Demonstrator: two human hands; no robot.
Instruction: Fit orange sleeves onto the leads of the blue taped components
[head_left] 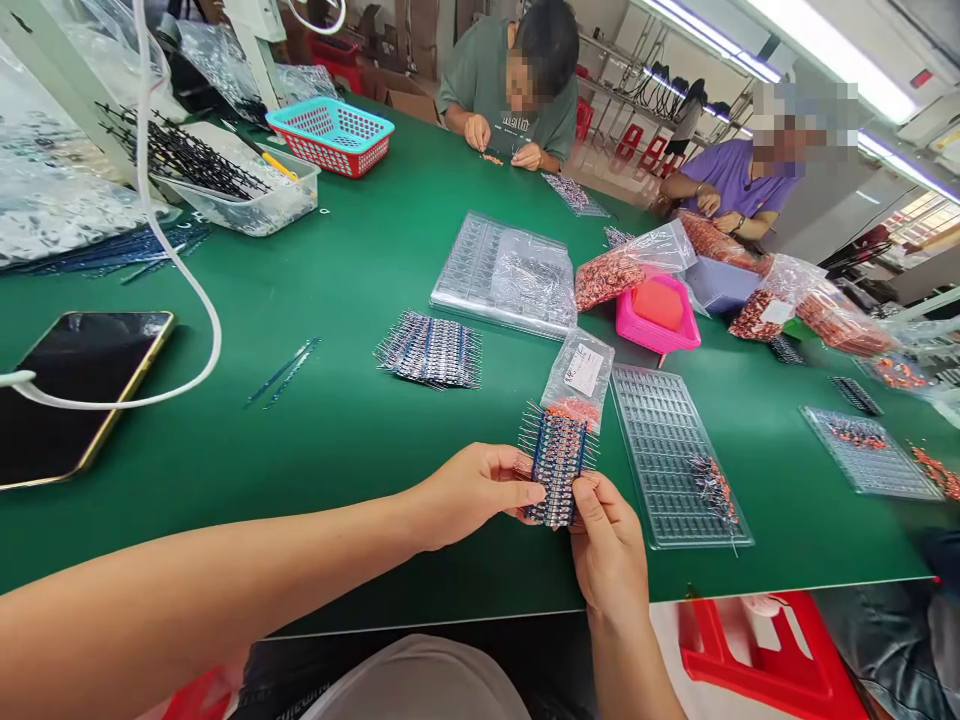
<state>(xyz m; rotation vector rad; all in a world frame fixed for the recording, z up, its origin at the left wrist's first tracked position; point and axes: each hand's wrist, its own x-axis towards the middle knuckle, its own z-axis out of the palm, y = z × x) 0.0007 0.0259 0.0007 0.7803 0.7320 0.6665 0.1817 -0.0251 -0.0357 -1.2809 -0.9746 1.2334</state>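
Between my hands, above the table's front edge, is a blue circuit board panel [559, 455] with rows of small parts and wire leads sticking out at both sides. My left hand [487, 490] pinches its left side, thumb on top. Gripping the lower right side is my right hand [609, 530], thumb also on the face. Just behind the panel lies a clear labelled bag [581, 375] with orange bits. To the right, a clear slotted tray [660, 440] carries a small heap of parts with leads. A stack of similar board panels [435, 350] rests farther back to the left.
A phone [82, 390] with a white cable [199, 270] lies at left, near thin blue strips [283, 372]. Farther back are a plastic tub [262, 205], a blue-and-red basket [334, 125], a clear tray [480, 265] and a pink basket [658, 315]. Two people work across the green table.
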